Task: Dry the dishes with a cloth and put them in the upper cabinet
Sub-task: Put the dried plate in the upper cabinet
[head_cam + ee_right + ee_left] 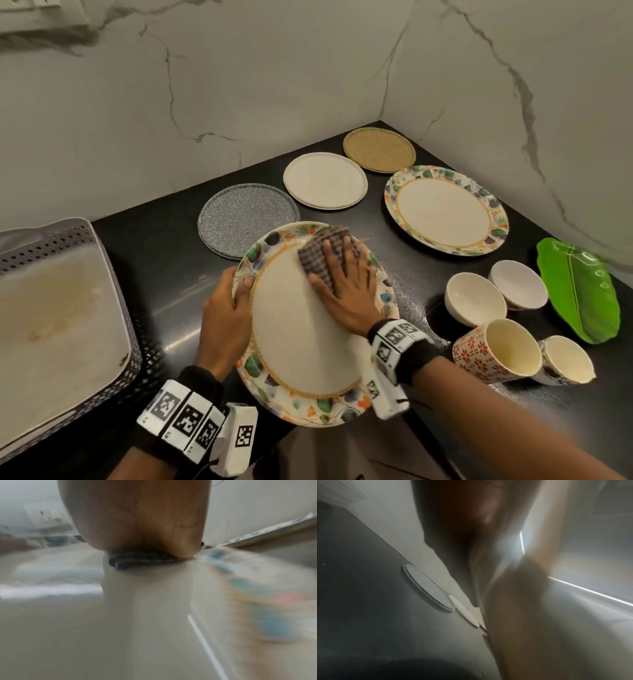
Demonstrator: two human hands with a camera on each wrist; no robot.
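- Drying step: right hand [346,291], fingers spread flat, is pressing a dark checked folded cloth [320,255] onto the large round cream plate with leaf-patterned rim [301,342], at its far edge.
- Left hand [224,308] is gripping the plate's left rim, thumb on top; plate is tilting over the near edge of the black counter [164,260].
- A matching leaf-rimmed plate [445,209], two white bowls [474,298] and cups are waiting to the right.
- Next, probably: finishing the wipe, then lifting the plate; upper cabinet is not in view.

Left hand [224,308]: fingers curled round plate [294,329] rim, thumb on top.
Right hand [346,291]: flat, fingers spread, pressing cloth [317,255].
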